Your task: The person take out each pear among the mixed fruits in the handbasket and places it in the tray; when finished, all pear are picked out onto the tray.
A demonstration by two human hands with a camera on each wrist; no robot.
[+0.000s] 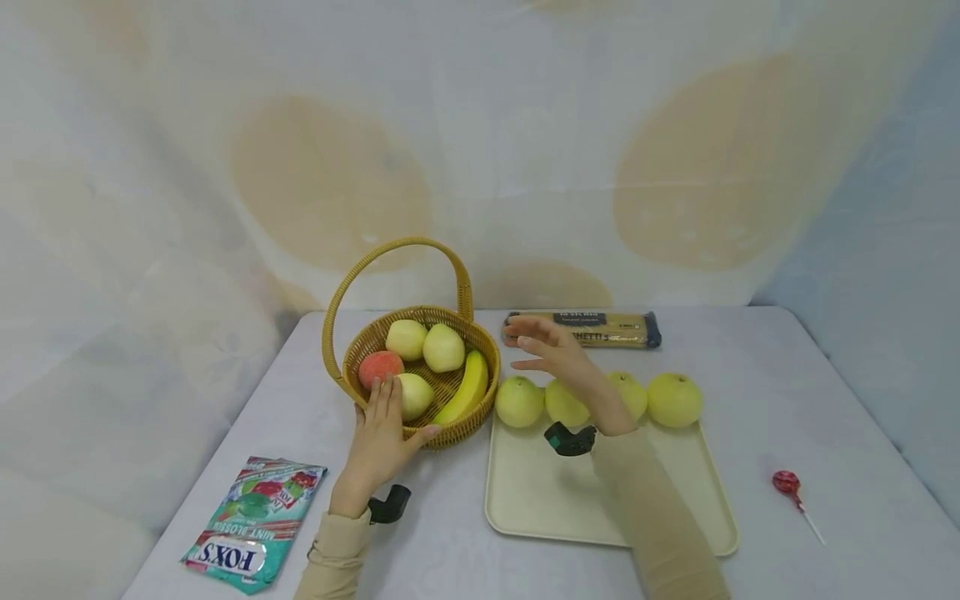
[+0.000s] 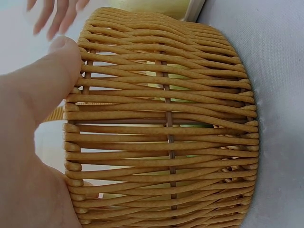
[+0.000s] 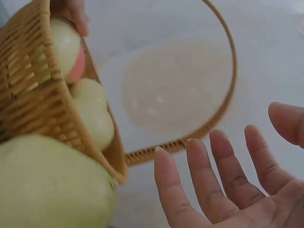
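My left hand [image 1: 381, 437] lies at the near rim of the wicker basket [image 1: 487, 398], fingers stretched over a pale green round fruit [image 1: 417, 397] and a red peach [image 1: 379, 367]. Its thumb [image 2: 66, 59] rests along the basket's rim in the left wrist view. Two more pale green fruits [image 1: 444, 348] and a banana [image 1: 467, 390] are also inside. My right hand [image 1: 566, 362] is raised, holding nothing, with fingers spread and loosely bent, between the basket and the far part of the tray [image 1: 547, 500]. Below it, several yellow-green round fruits [image 1: 675, 400] line the tray's far end, partly hidden by the wrist.
A spaghetti packet [image 1: 615, 330] lies behind the tray. At the front left is a green FOX'S candy bag [image 1: 255, 525]; a red lollipop [image 1: 787, 483] lies to the right of the tray. The basket's tall handle [image 1: 408, 242] arches up at the back left.
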